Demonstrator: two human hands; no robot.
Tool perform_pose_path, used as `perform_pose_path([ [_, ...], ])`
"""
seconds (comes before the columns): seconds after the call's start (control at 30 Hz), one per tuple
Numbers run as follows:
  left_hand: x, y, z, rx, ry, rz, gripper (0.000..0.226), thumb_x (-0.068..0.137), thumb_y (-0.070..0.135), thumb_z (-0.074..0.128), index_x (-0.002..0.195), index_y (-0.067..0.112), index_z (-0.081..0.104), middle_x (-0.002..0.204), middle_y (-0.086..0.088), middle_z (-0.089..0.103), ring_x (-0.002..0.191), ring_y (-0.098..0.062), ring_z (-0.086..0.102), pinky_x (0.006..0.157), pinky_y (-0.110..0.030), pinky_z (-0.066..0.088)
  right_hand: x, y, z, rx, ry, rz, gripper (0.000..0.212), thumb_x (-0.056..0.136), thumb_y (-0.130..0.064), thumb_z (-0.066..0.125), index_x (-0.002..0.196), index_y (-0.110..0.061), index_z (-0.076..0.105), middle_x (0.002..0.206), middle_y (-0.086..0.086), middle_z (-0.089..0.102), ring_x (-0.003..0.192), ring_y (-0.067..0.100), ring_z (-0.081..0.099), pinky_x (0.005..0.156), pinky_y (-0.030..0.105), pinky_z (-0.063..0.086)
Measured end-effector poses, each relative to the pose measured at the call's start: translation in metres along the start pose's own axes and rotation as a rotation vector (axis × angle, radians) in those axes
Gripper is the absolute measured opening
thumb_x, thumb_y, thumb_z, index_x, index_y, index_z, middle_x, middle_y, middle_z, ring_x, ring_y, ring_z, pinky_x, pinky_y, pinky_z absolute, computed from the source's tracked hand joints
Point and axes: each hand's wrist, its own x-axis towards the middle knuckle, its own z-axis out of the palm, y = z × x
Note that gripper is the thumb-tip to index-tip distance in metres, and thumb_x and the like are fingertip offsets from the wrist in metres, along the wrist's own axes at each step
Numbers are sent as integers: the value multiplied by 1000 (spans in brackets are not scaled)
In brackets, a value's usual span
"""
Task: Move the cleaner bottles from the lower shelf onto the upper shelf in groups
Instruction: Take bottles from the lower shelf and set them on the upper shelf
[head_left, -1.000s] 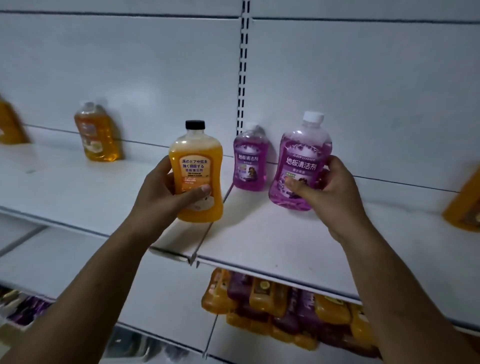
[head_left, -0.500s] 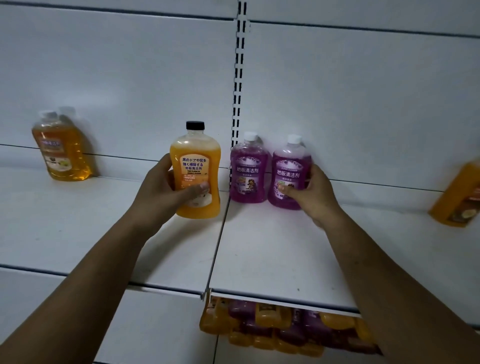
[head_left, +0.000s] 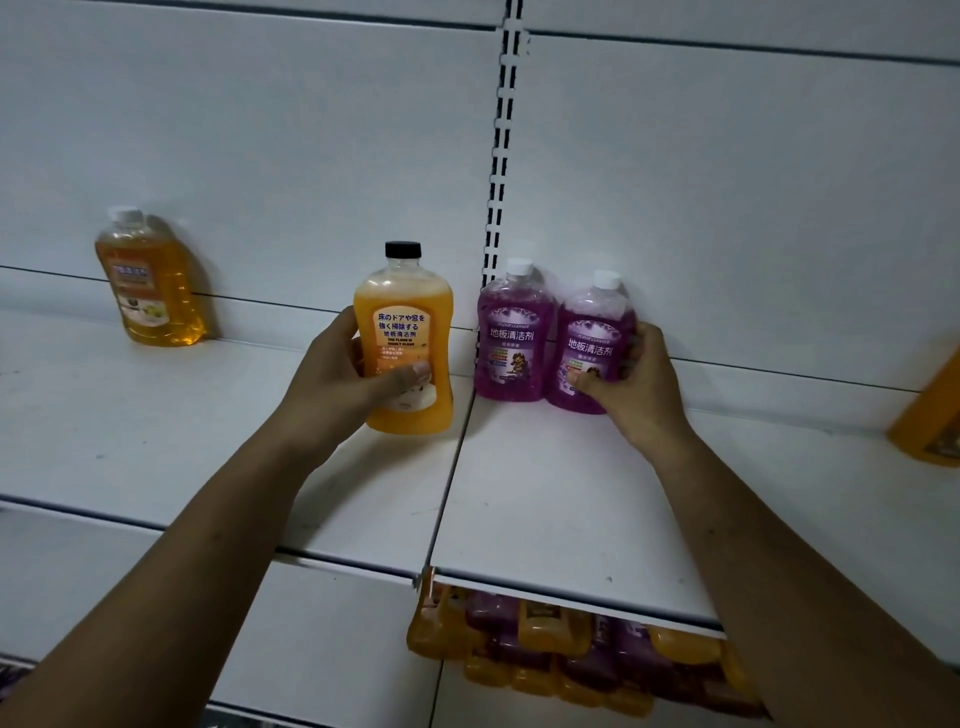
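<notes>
At about nine o'clock in the view, a clear plastic bottle of amber cleaner with a white cap (head_left: 150, 283) stands upright against the white back panel (head_left: 291, 156) of the white metal upper shelf (head_left: 156, 431), well apart from everything else.

Nearer the middle, the left hand (head_left: 337, 387) is wrapped around a plastic bottle of opaque orange cleaner with a black cap (head_left: 405, 343); the thumb lies across the lower label and the fingers (head_left: 349, 332) curl behind its left side, closed on it. The bottle is upright over the shelf, just left of the seam between the two shelf boards; whether its base touches the shelf cannot be told.

Just right of the slotted black-and-white upright (head_left: 501, 156), a purple plastic cleaner bottle with a white cap (head_left: 511, 332) stands at the back of the shelf. Touching it at three o'clock is a second purple bottle (head_left: 589, 348), held by the right hand (head_left: 636, 395), thumb on the lower front and fingers closed round its right side.

At the far right edge an orange bottle (head_left: 930, 415) is partly cut off. At six o'clock, under the shelf lip, a heap of orange and purple bottles (head_left: 571, 654) lies on the lower shelf (head_left: 322, 649).
</notes>
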Motion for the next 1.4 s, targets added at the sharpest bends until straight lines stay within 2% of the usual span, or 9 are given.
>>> perform_pose_path([
  [0.2,-27,5,-6,-18,95,-22,68,72,46,81,135,34,58,120,14,74,107,-5,72,86,-27,57,-9,-22,-11,-94,135,-48,94,71,-36,95,146,-17,42,142,8,54,122,23,59,101,41,54],
  [0.33,-63,16,-12,-11,198,-31,61,73,44,80,130,37,59,117,16,75,108,-5,72,81,-21,59,-32,-51,-19,-233,198,-311,58,89,-39,78,136,-18,52,134,10,54,122,28,54,102,51,52],
  [0.43,-94,28,-20,-10,286,-53,55,76,40,79,127,37,60,116,18,75,108,-6,72,77,-18,60,-54,-79,-13,-155,6,-445,42,93,-40,70,127,-18,58,127,6,60,116,24,56,98,45,53],
  [0.5,-115,35,-29,-6,332,-81,56,79,38,79,132,35,58,120,14,75,112,-10,72,85,-26,63,-72,-96,-4,-147,-199,-504,45,92,-45,68,129,-20,60,128,3,62,116,22,58,97,37,50],
  [0.7,-184,58,-71,42,507,-141,58,80,37,85,131,29,60,121,3,76,114,-21,73,95,-47,60,-131,-125,28,-322,-668,-706,61,95,-60,57,148,-32,44,148,-10,51,132,13,46,114,43,37],
  [1.03,-286,61,-178,105,762,-174,94,47,71,93,127,35,59,120,6,75,113,-18,73,90,-42,59,-195,-193,137,-346,-850,-875,77,94,-71,49,157,-32,30,160,-9,41,143,16,43,120,43,30],
  [1.2,-318,42,-251,116,742,-179,78,59,62,92,125,38,58,117,12,75,111,-12,73,93,-42,58,-235,-238,213,-371,-860,-872,75,95,-68,52,157,-31,31,159,-7,43,142,17,44,119,43,31],
  [1.33,-336,30,-318,104,749,-177,99,47,76,89,131,34,57,120,9,75,111,-13,73,86,-32,61,-259,-270,263,-375,-854,-794,74,95,-67,56,157,-33,32,160,-7,42,143,18,42,118,44,33],
  [1.4,-337,26,-338,103,728,-174,89,56,68,90,130,32,57,118,9,75,109,-11,74,80,-26,63,-263,-278,275,-374,-845,-763,73,95,-66,57,157,-33,33,159,-7,43,142,19,42,117,44,34],
])
